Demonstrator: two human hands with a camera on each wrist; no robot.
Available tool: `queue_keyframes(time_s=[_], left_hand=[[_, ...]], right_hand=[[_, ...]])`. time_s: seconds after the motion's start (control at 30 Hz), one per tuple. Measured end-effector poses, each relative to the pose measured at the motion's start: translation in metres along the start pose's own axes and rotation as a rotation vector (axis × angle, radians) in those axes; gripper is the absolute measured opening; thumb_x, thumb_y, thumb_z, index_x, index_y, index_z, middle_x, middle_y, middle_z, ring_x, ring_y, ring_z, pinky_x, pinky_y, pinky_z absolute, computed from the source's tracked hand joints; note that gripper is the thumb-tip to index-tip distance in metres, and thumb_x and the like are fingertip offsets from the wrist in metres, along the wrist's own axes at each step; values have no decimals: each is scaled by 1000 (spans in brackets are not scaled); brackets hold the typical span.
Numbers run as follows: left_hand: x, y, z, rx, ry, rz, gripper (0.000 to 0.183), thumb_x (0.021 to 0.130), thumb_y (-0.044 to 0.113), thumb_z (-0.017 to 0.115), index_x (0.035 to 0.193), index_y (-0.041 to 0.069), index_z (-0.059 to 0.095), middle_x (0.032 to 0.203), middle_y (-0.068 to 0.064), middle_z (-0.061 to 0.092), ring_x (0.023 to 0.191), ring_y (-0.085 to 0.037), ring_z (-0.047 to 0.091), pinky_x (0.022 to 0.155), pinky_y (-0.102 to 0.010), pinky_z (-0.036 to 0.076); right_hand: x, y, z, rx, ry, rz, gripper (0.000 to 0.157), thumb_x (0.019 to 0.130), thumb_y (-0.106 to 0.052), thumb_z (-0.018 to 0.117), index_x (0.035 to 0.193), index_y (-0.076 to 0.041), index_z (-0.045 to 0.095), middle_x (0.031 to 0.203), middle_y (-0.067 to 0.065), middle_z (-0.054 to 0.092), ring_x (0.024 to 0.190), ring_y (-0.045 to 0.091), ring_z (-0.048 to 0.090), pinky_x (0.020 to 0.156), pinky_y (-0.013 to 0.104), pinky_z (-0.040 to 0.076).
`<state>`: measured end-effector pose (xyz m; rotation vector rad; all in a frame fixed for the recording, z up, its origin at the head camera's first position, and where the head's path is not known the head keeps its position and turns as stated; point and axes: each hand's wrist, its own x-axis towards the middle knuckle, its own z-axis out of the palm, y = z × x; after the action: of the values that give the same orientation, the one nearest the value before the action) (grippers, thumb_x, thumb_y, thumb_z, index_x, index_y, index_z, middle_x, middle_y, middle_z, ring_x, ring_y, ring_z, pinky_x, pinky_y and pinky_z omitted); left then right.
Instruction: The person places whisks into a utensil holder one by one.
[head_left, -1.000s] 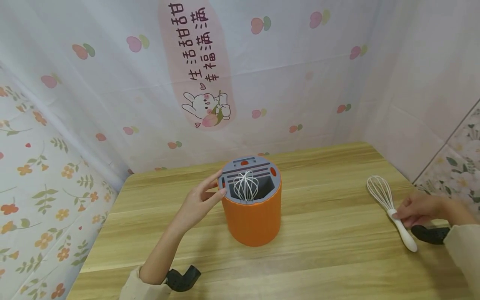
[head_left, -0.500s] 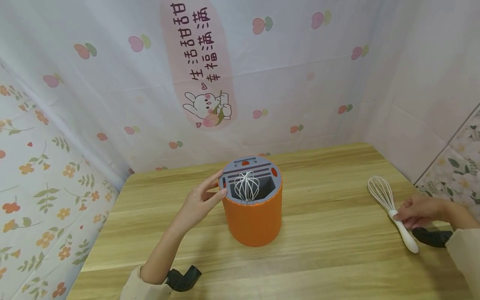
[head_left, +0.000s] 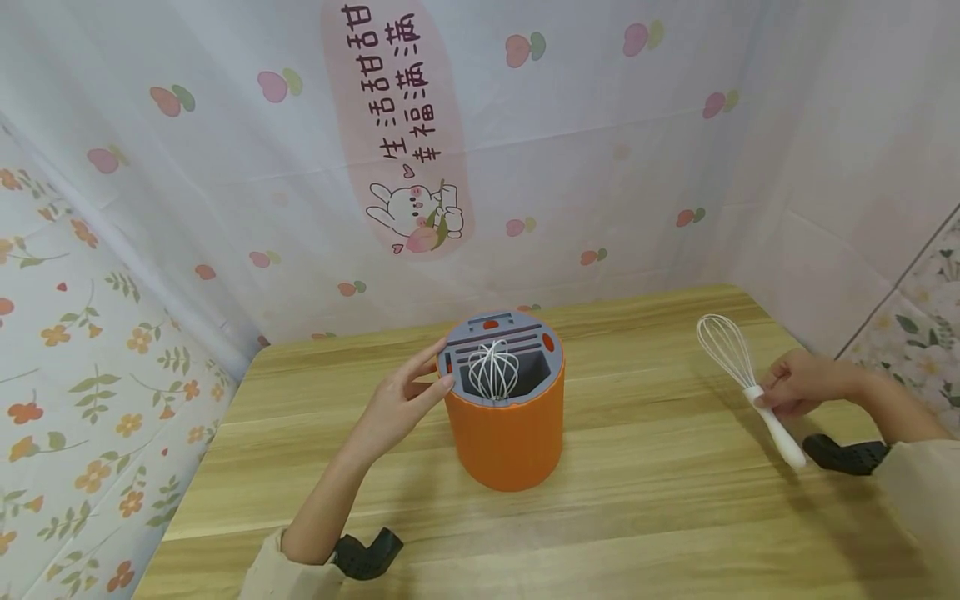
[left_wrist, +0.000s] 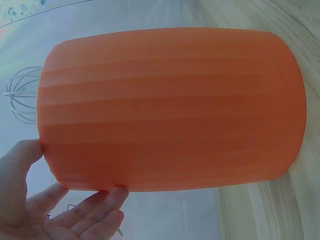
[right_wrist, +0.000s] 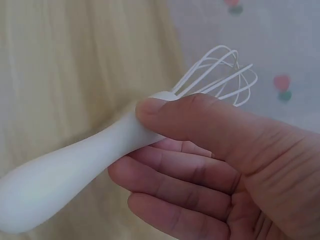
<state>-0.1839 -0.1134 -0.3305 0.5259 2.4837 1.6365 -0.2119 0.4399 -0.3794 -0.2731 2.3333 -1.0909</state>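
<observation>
I note the head view set high over the table [head_left: 637,508], facing forward and down, the curtain [head_left: 585,150] at twelve o'clock. The left wrist view faces the orange tub [left_wrist: 172,110] side-on at close range; up lies at nine o'clock. The right wrist view is close upon the held whisk [right_wrist: 112,137], which points to two o'clock. Head and left wrist share the tub; head and right wrist, that whisk.

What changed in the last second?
Right hand lifted the white whisk, already in its grip, off the table and shifted it left, towards the orange container. Unchanged: container, second whisk in it, left hand on its rim.
</observation>
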Motion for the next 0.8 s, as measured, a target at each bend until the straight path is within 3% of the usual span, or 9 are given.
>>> queue_keyframes(time_s=[0.23, 0.6, 0.8], left_hand=[[1, -1, 0, -1, 1, 4, 56, 90, 32, 59, 141, 27, 38, 135, -11, 45, 106, -28, 57, 85, -46, 46], [0, -1, 1, 0, 1, 10, 55, 90, 32, 59, 141, 28, 38, 134, -11, 46, 106, -27, 58, 86, -47, 45], [-1, -1, 1, -8, 3, 16, 55, 90, 32, 59, 141, 29, 37, 135, -10, 44, 106, -27, 58, 85, -46, 45]], right_hand=[[10, -48, 6, -137, 52, -35, 22, 82, -13, 67, 86, 7, 60, 74, 8, 65, 67, 16, 63, 61, 31, 53], [12, -110, 27, -267, 73, -229, 18, 82, -15, 68, 87, 1, 62, 72, 0, 66, 65, 12, 61, 59, 26, 49], [14, -146, 40, -274, 66, -328, 20, 82, -17, 70, 91, 0, 65, 75, -2, 67, 71, 12, 64, 64, 25, 51]])
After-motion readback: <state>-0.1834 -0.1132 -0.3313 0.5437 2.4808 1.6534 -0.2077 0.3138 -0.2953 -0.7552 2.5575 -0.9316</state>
